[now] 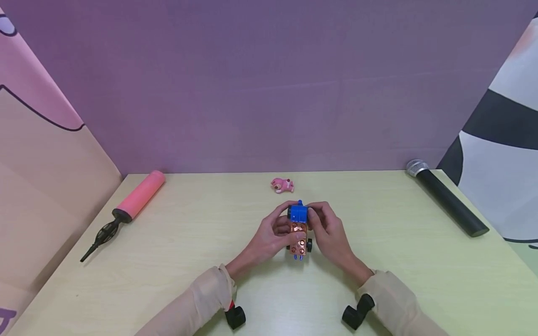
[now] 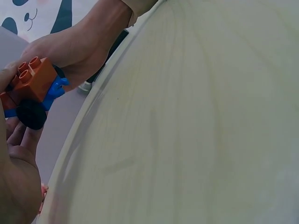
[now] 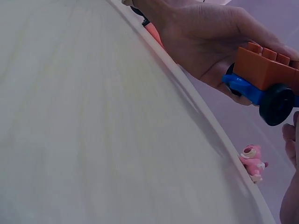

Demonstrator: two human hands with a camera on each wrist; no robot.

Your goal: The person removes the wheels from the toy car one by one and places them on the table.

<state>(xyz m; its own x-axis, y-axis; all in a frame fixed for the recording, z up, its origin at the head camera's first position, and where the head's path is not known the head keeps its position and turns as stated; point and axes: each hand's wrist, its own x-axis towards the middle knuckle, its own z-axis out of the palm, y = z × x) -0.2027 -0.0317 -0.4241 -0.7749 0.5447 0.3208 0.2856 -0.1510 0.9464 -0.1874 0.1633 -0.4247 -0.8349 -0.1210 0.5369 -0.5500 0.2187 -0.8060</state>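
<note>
Between both hands a toy block car (image 1: 298, 249) is held up over the table, with orange studded bricks, a blue base and black wheels. A blue brick (image 1: 299, 213) sits at its far end. My left hand (image 1: 269, 237) grips the car from the left, its thumb lying over the orange bricks. From the right, my right hand (image 1: 331, 235) pinches the blue brick's side with thumb and fingers. In the left wrist view the car's orange brick (image 2: 39, 81) and a black wheel (image 2: 31, 114) show; the right wrist view shows a wheel (image 3: 276, 104) and blue hitch (image 3: 240, 86).
Beyond the hands, a small pink bear figure (image 1: 282, 185) lies near the table's back edge. A pink hand pump (image 1: 140, 196) with a black nozzle is at left, a black microphone (image 1: 451, 200) at right. A purple partition (image 1: 269, 93) rises behind the table (image 1: 201, 205).
</note>
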